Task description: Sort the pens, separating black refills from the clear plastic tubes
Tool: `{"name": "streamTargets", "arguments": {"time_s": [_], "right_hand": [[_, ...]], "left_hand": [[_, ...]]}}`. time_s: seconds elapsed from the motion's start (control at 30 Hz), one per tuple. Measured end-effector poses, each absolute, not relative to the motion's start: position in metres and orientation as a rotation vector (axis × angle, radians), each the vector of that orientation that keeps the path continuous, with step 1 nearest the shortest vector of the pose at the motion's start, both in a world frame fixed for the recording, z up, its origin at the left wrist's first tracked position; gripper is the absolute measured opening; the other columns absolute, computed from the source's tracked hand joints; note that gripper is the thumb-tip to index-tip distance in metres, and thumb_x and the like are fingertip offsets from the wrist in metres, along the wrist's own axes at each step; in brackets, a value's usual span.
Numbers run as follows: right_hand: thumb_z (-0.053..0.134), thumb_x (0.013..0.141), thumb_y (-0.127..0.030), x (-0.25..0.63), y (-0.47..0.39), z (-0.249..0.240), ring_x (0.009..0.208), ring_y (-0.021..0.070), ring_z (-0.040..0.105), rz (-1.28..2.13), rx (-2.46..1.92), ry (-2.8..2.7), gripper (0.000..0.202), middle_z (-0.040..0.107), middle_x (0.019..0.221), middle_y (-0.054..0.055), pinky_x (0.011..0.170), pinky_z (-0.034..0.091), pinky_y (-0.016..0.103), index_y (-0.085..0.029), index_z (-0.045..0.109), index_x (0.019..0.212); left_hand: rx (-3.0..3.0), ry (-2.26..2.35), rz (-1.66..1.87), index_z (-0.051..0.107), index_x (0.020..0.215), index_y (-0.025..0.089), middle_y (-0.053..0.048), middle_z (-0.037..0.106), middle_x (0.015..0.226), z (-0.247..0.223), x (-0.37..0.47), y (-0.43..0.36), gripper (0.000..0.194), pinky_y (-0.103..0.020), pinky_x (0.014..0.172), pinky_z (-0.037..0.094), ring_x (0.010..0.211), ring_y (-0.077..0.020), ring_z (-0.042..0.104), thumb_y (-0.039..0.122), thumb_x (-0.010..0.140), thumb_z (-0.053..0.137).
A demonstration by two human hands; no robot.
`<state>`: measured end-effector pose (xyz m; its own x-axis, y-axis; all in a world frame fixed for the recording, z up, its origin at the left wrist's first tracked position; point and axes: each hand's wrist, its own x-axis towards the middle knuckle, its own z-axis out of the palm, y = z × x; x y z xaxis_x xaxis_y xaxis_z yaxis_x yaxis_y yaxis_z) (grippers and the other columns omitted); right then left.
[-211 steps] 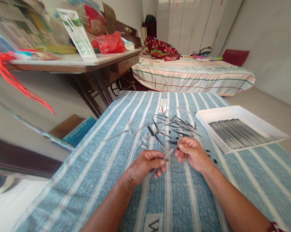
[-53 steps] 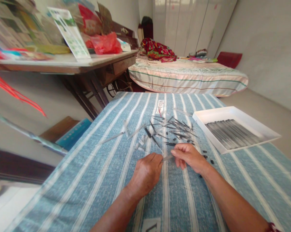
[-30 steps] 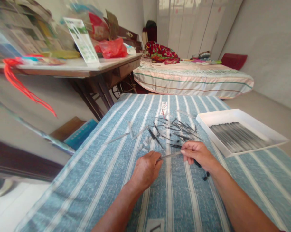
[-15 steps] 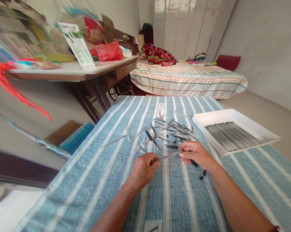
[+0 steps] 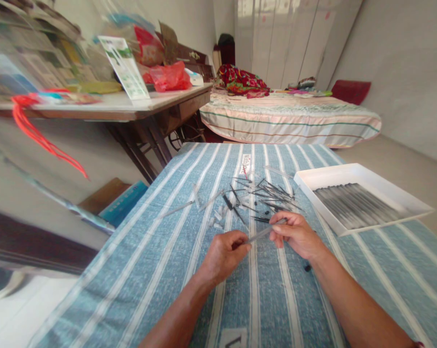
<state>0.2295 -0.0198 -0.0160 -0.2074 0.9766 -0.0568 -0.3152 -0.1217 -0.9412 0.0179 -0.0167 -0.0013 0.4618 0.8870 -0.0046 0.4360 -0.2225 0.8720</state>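
Observation:
A thin grey translucent pen barrel (image 5: 261, 235) stretches between my two hands above the striped blue cloth. My left hand (image 5: 227, 253) is closed round its left end. Fingers and thumb of my right hand (image 5: 293, 232) pinch the right end. Just beyond the hands lie scattered thin black refills (image 5: 274, 193), and to their left are several small clear caps (image 5: 217, 217). A small black piece (image 5: 307, 267) rests beside my right wrist. On the right, a white box (image 5: 349, 229) holds a row of grey pens (image 5: 356, 203).
The striped cloth (image 5: 160, 280) covers the table. A side table (image 5: 124, 112) at the left carries a red plastic bag (image 5: 169, 76), a leaning card and boxes, with red cords (image 5: 48, 145) hanging off it. A bed (image 5: 287, 118) stands beyond the table.
The view has shifted slightly, so the surroundings sit further right. Both hands still hold the barrel, and my right fingers now cover less of its right end.

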Motion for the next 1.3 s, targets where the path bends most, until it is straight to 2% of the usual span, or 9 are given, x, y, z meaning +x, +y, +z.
{"name": "streamTargets", "arguments": {"time_s": [0.1, 0.2, 0.3, 0.37, 0.5, 0.63, 0.8, 1.13, 1.3], "right_hand": [[0.072, 0.064, -0.025, 0.226, -0.021, -0.017, 0.039, 0.0123, 0.057, 1.587, -0.913, -1.041, 0.022, 0.068, 0.058, 0.005, 0.04, 0.043, 0.021, -0.014, 0.06, 0.079], [0.071, 0.065, -0.025, 0.227, -0.02, -0.017, 0.039, 0.0116, 0.056, 1.539, -0.898, -0.994, 0.02, 0.068, 0.058, 0.004, 0.039, 0.043, 0.021, -0.015, 0.06, 0.077], [0.069, 0.067, -0.026, 0.229, -0.017, -0.018, 0.037, 0.0104, 0.054, 1.471, -0.89, -0.94, 0.017, 0.067, 0.057, 0.004, 0.038, 0.041, 0.019, -0.015, 0.059, 0.076], [0.069, 0.068, -0.027, 0.23, -0.016, -0.019, 0.037, 0.0104, 0.054, 1.456, -0.897, -0.928, 0.017, 0.067, 0.057, 0.004, 0.037, 0.041, 0.019, -0.015, 0.058, 0.075], [0.068, 0.069, -0.029, 0.228, -0.016, -0.02, 0.037, 0.0111, 0.054, 1.462, -0.914, -0.932, 0.019, 0.067, 0.057, 0.004, 0.037, 0.041, 0.02, -0.015, 0.057, 0.075], [0.068, 0.069, -0.03, 0.227, -0.017, -0.02, 0.037, 0.0111, 0.054, 1.459, -0.92, -0.937, 0.019, 0.067, 0.057, 0.003, 0.037, 0.04, 0.02, -0.015, 0.057, 0.074], [0.068, 0.069, -0.03, 0.228, -0.016, -0.021, 0.037, 0.0108, 0.054, 1.456, -0.923, -0.948, 0.019, 0.067, 0.057, 0.003, 0.037, 0.04, 0.02, -0.015, 0.057, 0.074], [0.069, 0.068, -0.031, 0.222, -0.017, -0.017, 0.039, 0.0116, 0.056, 1.394, -0.9, -0.911, 0.021, 0.068, 0.058, 0.003, 0.038, 0.042, 0.021, -0.016, 0.056, 0.075], [0.068, 0.068, -0.031, 0.218, -0.018, -0.014, 0.04, 0.0118, 0.057, 1.36, -0.879, -0.886, 0.021, 0.067, 0.059, 0.002, 0.039, 0.043, 0.021, -0.016, 0.056, 0.076]], "left_hand": [[1.849, 1.105, 0.632, 0.062, 0.074, 0.015, 0.003, 0.051, 0.056, 0.004, 0.014, -0.014, 0.019, -0.018, 0.048, 0.034, 0.051, -0.0086, 0.045, 0.032, 0.074, 0.054], [1.881, 1.291, 0.757, 0.062, 0.077, 0.016, 0.002, 0.056, 0.061, 0.006, 0.0, -0.002, 0.023, -0.02, 0.053, 0.04, 0.055, -0.0109, 0.052, 0.034, 0.078, 0.049], [2.08, 1.573, 0.837, 0.062, 0.082, 0.015, -0.002, 0.061, 0.075, 0.002, -0.015, 0.013, 0.021, -0.025, 0.068, 0.043, 0.07, -0.0152, 0.058, 0.026, 0.079, 0.045], [2.236, 1.678, 0.76, 0.062, 0.09, 0.014, -0.006, 0.061, 0.086, -0.002, -0.021, 0.019, 0.023, -0.027, 0.075, 0.043, 0.079, -0.0172, 0.058, 0.02, 0.079, 0.043], [2.431, 1.677, 0.514, 0.059, 0.099, 0.015, -0.008, 0.058, 0.097, -0.007, -0.022, 0.02, 0.028, -0.027, 0.078, 0.042, 0.089, -0.0185, 0.056, 0.013, 0.078, 0.041], [2.492, 1.667, 0.352, 0.059, 0.093, 0.017, -0.007, 0.056, 0.093, -0.006, -0.017, 0.017, 0.024, -0.026, 0.077, 0.041, 0.09, -0.0187, 0.056, 0.012, 0.078, 0.041], [2.443, 1.704, 0.31, 0.059, 0.081, 0.017, -0.006, 0.055, 0.085, -0.004, -0.016, 0.019, 0.017, -0.026, 0.072, 0.039, 0.084, -0.0186, 0.055, 0.013, 0.076, 0.043], [2.209, 1.532, 0.574, 0.053, 0.074, 0.017, 0.003, 0.053, 0.063, -0.007, -0.012, 0.015, 0.009, -0.022, 0.059, 0.039, 0.061, -0.0118, 0.052, 0.021, 0.075, 0.046], [1.89, 1.194, 0.754, 0.058, 0.085, 0.015, 0.001, 0.058, 0.069, -0.007, 0.0, 0.006, 0.016, -0.022, 0.059, 0.042, 0.063, -0.0119, 0.054, 0.025, 0.076, 0.05]]}}
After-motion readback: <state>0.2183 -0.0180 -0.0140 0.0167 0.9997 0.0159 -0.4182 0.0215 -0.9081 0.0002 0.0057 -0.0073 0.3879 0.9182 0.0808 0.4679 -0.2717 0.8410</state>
